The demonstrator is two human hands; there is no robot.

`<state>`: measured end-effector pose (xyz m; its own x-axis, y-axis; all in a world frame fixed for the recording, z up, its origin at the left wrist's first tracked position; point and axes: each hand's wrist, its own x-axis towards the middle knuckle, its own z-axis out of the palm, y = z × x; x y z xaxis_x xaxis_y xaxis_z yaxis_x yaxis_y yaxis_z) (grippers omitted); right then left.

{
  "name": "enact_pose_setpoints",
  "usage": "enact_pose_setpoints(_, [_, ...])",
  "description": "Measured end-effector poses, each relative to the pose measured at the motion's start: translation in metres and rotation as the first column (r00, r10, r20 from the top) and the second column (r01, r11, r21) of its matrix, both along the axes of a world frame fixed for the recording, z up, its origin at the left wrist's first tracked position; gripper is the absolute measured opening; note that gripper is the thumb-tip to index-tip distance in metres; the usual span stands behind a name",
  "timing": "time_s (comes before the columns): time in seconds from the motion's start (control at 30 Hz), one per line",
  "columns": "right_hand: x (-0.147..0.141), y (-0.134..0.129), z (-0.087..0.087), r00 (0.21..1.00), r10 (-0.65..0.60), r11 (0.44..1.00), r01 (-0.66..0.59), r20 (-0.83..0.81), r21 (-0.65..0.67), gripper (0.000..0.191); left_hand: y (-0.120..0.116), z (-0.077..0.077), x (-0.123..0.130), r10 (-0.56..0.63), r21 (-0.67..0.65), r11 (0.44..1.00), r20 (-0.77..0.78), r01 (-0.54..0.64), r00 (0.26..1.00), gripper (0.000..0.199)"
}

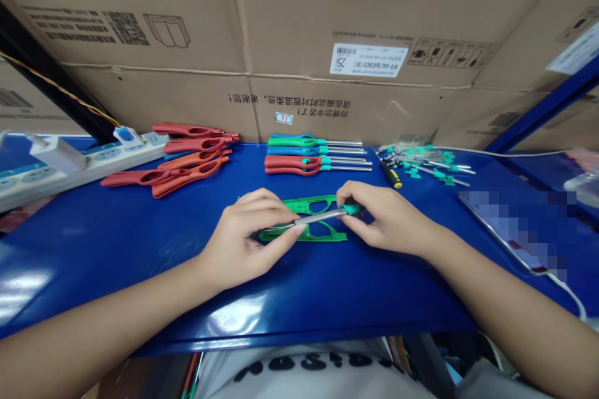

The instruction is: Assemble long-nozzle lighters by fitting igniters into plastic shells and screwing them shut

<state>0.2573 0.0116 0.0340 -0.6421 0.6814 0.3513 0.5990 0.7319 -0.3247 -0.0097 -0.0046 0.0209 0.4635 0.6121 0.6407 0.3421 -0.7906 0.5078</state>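
Between my two hands lies a thin metal lighter tube (pixel 321 217) with a teal plastic piece (pixel 350 208) at its right end. The fingers and thumb of my left hand (pixel 255 234) pinch the tube's left part, from which thin wire-like ends stick out. My right hand (pixel 381 215) is closed on the teal end. Just behind and beneath the tube, two green lighter handle halves (pixel 311 234) lie on the blue table (pixel 224 318), partly hidden by my hands.
Red and orange handle shells (pixel 187 168) lie at back left by a power strip (pixel 116 159). Stacked lighters (pixel 292 165) stand behind my hands. At back right are loose tubes with teal parts (pixel 430 159), a screwdriver (pixel 390 173) and a phone (pixel 503 230). Cardboard (pixel 290 25) forms the back.
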Motion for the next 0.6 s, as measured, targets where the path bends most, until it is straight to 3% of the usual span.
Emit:
enact_pose_setpoints(0.17, [0.009, 0.006, 0.001, 0.999, -0.032, 0.999, 0.033, 0.015, -0.032, 0.011, 0.001, 0.002, 0.000, 0.027, -0.049, 0.998, -0.001, -0.027, 1.000, 0.008])
enact_pose_setpoints(0.37, [-0.002, -0.004, 0.013, 0.997, 0.077, 0.989, -0.074, 0.018, -0.127, 0.035, 0.001, -0.002, 0.004, 0.006, -0.128, 0.992, 0.011, -0.005, 1.000, 0.010])
enact_pose_setpoints(0.6, [-0.011, -0.012, 0.010, 0.996, 0.087, 0.955, -0.081, 0.011, -0.287, 0.015, 0.003, -0.005, 0.002, -0.065, -0.200, 0.978, -0.070, 0.050, 0.995, 0.016])
